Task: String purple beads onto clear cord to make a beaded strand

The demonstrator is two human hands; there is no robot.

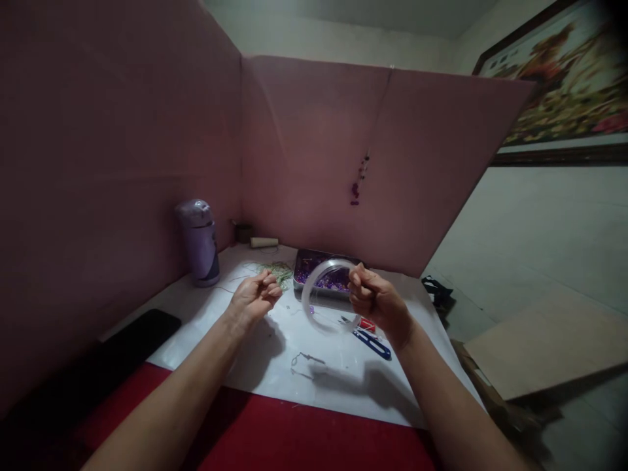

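A translucent white ring (308, 302), like a coil or spool of clear line, is upright in the grasp of my right hand (380, 304). The fingers are wrapped on its right edge. My left hand (256, 296) is closed in a pinch to the left of the ring, above the table; what it holds, if anything, is too fine to make out. Behind the ring is a metal tray (300, 286) of purple beads, partly hidden by it. Blue-handled thread snips (375, 345) and a red thread spool (367, 324) lie under my right hand.
Left stands a purple bottle (200, 245), near a black flat object (147, 333). Greenish threads (279, 271) and a pale roll (263, 242) lie toward the back. A thin wire piece (309, 358) rests in front. A bead strand (360, 180) hangs on the pink partition (304, 144).
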